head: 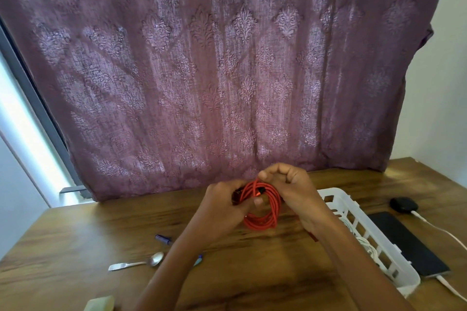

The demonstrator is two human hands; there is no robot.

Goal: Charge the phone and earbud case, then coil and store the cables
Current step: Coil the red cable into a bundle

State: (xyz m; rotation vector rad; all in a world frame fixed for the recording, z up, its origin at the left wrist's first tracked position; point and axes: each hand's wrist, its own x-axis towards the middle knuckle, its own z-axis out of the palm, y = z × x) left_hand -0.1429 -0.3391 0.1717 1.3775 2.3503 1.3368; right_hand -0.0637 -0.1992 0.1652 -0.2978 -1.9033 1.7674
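A coiled red cable [261, 206] is held above the wooden desk [75, 242] by both hands. The left hand [222, 206] is closed around the coil's left side; the right hand [290, 184] is pinching its top loop. No writing can be read. To the right, a white basket [386, 260], a black phone [406, 242] and a black earbud case [403, 204] are set near the desk's edge.
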